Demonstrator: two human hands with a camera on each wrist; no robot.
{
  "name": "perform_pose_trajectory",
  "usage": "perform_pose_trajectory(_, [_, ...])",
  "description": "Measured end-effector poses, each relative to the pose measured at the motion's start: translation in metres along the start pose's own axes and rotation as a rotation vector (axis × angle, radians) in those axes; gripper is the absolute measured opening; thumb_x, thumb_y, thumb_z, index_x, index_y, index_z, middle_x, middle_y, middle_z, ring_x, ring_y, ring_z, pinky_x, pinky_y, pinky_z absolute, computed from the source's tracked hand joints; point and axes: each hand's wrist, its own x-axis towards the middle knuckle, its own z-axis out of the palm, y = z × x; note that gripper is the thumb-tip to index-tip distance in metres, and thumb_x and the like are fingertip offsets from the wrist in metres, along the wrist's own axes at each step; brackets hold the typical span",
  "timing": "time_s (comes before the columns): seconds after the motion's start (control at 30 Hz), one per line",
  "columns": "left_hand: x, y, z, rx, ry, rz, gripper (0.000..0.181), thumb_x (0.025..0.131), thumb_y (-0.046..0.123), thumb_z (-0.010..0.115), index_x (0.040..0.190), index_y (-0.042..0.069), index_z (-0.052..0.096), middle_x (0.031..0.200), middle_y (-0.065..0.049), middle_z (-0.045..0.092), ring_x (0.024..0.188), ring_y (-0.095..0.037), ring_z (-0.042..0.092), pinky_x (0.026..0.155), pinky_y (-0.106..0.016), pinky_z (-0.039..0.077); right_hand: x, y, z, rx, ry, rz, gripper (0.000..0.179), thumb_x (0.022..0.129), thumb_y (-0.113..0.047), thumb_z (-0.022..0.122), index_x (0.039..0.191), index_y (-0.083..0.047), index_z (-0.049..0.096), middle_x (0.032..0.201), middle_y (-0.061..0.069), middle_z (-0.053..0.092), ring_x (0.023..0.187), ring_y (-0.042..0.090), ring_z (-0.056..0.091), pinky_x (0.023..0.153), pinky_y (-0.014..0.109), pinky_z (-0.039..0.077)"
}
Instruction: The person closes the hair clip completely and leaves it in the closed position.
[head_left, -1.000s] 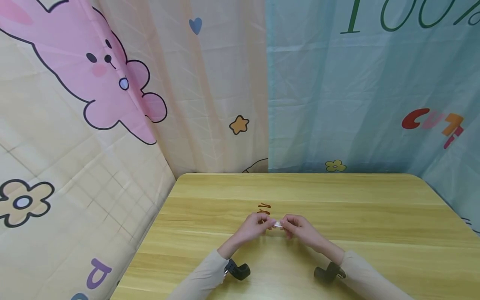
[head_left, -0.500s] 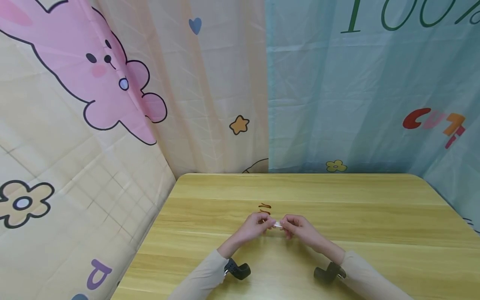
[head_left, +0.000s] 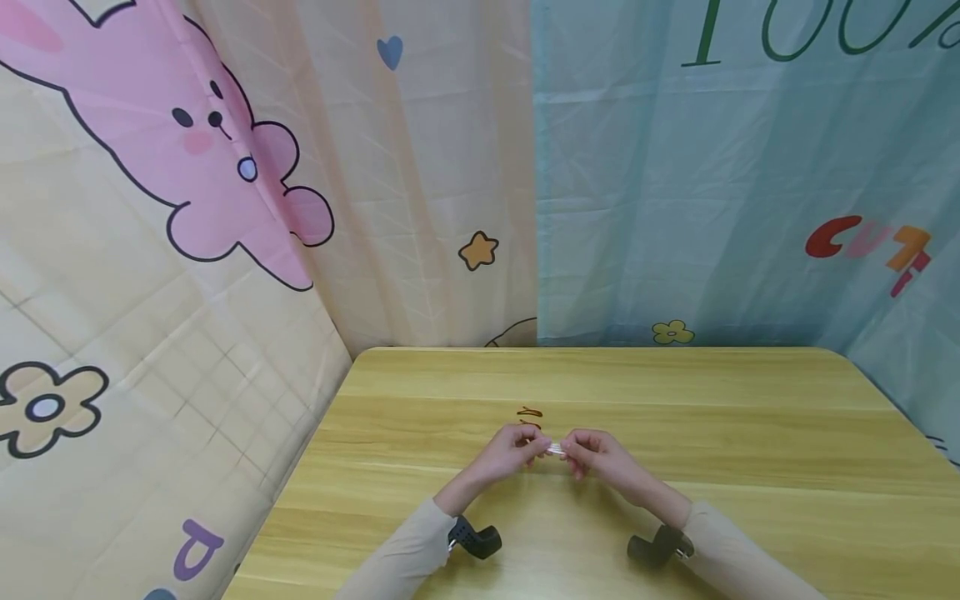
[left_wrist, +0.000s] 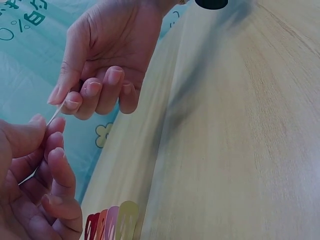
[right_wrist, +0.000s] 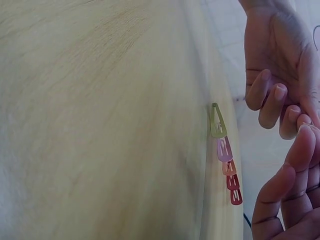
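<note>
As we look from the near edge outward, we first meet two pale sleeves, left (head_left: 412,550) and right (head_left: 750,562), each with a dark wrist device, one by the left wrist (head_left: 476,540) and one by the right (head_left: 658,546). Beyond them, we see the left hand (head_left: 506,452) and the right hand (head_left: 607,467) brought close together above the table (head_left: 712,417). Each pinches one end of a small whitish piece (head_left: 555,449) between thumb and index finger, so it spans the gap between them. We find it nearly edge-on in the left wrist view, a thin pale strip, and cannot tell its full shape. The other fingers of both hands bend loosely.

Just past the left hand, we make out flat clips on the wood, partly hidden in the head view. The right wrist view shows us five in a row: green clip (right_wrist: 219,133), pink clip (right_wrist: 224,150), orange clip (right_wrist: 229,167), red clip (right_wrist: 232,182) and dark red clip (right_wrist: 236,196).

Behind the table, we have a beige curtain (head_left: 442,150) with an orange star and a blue-green curtain (head_left: 637,208) with a yellow flower; to the left, a pink cartoon animal (head_left: 202,179) is printed on pale cloth.
</note>
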Motion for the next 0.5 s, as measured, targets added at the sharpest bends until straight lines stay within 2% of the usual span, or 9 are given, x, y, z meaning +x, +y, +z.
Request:
perform_pose_trajectory(0.13, [0.0040, -0.0102, -0.0003, -0.003, 0.003, -0.011, 0.019, 0.097, 0.014, 0.055, 0.087, 0.001, 0.064, 0.079, 0.001, 0.057, 0.065, -0.012, 0.049, 0.060, -0.024, 0.043, -0.0002, -0.0015, 0.0002, 0.008, -0.003, -0.003, 0.035, 0.099, -0.021, 0.052, 0.095, 0.014, 0.053, 0.077, 0.019, 0.054, 0.064, 0.013, 0.053, 0.064, 0.031, 0.048])
perform_pose_trajectory(0.5, [0.0032, -0.0127, -0.0006, -0.028, 0.000, -0.018, 0.019, 0.097, 0.016, 0.056, 0.086, 0.003, 0.064, 0.077, 0.003, 0.056, 0.064, -0.009, 0.048, 0.058, -0.021, 0.040, -0.0012, -0.0030, 0.0026, 0.031, 0.007, 0.037, 0.039, 0.099, -0.023, 0.053, 0.096, 0.016, 0.051, 0.079, 0.021, 0.056, 0.065, 0.015, 0.054, 0.066, 0.032, 0.046])
